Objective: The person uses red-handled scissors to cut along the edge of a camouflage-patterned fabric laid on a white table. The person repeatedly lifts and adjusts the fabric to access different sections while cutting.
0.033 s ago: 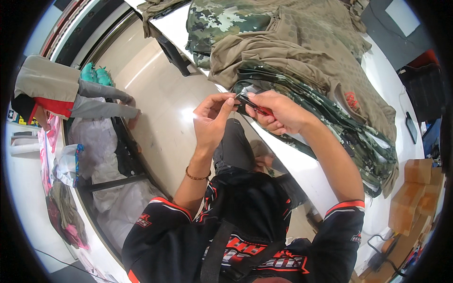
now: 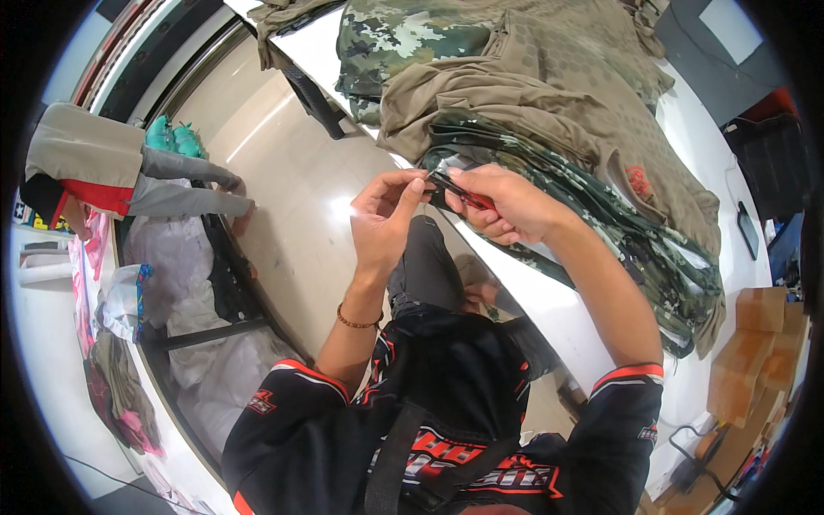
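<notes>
Over the table edge (image 2: 549, 296), both hands raised, right hand (image 2: 506, 204) and left hand (image 2: 384, 219) fingertip to fingertip.

A glossy beige floor (image 2: 292, 163) is seen at the left, a bright patch of light reflected on it. A long white table (image 2: 549, 300) runs across the right side — brown cardboard boxes (image 2: 764, 343) are stacked past its far end. Dark shelving (image 2: 206, 335) with white bags is set along the left.
</notes>
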Demonstrator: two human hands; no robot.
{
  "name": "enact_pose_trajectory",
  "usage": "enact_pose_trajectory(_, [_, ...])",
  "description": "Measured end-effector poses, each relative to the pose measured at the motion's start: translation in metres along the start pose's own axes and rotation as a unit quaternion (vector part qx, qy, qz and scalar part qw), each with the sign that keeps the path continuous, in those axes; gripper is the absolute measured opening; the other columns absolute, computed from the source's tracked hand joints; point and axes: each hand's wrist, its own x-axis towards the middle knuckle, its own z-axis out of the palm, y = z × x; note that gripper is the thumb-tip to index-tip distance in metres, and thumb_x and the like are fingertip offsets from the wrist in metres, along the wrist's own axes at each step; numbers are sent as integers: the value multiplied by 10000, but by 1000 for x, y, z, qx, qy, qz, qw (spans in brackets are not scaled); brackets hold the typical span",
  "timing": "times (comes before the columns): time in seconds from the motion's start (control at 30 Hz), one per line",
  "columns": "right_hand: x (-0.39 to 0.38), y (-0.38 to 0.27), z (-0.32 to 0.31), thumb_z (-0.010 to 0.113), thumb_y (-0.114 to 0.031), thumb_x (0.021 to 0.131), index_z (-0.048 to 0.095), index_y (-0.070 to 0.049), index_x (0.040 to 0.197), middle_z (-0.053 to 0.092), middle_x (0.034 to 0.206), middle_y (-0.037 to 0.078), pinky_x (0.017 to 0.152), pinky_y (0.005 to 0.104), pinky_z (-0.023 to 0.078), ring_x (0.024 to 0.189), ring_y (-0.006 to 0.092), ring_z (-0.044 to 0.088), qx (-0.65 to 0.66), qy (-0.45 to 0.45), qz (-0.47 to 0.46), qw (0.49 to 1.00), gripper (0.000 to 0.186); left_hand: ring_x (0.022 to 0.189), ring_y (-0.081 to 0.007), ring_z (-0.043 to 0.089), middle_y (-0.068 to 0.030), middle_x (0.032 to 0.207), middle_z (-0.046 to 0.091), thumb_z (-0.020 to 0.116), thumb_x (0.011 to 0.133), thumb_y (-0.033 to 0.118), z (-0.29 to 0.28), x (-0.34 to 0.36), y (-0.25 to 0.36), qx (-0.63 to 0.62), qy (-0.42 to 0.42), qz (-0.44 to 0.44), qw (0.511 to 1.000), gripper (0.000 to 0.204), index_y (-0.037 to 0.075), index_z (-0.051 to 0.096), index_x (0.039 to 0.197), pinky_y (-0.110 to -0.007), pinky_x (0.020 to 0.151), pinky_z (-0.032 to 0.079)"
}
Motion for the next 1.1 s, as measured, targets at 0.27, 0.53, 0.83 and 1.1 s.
enact_pose_trajectory(0.27, [2,-2,-1,469,-498,1107,574,-108,872,322,573,-100,359,222,201,413,15,263,-15,15,-10,1000,468,971,-157,708,-138,1147,740,724,986,15,-3,3,-11,-29,-22,19,999,130,-50,711,1097,-297,889,592])
enact_pose_trajectory(0.53, [7,3,-3,530,-535,1080,582,-110,882,327,572,-92,354,206,188,408,7,261,21,26,-26,999,472,1054,-166,691,-191,1221,728,715,977,-20,-8,9,-10,53,-53,65,995,122,-62,693,1089,-301,955,553])
enact_pose_trajectory(0.83, [12,7,0,516,-512,1096,472,-152,788,333,564,-96,355,208,188,411,3,242,10,26,-69,997,476,1013,-133,673,-156,1200,732,687,992,-28,-12,10,-8,66,-42,62,995,76,-38,677,1068,-274,921,531])
enact_pose_trajectory(1.1, [4,1,2,511,-503,1096,571,-117,851,340,566,-99,369,214,185,414,9,253,2,24,-41,999,461,931,-168,710,-104,1089,732,722,1001,72,-9,7,-7,-64,-12,-9,998,117,-23,690,1062,-309,866,580])
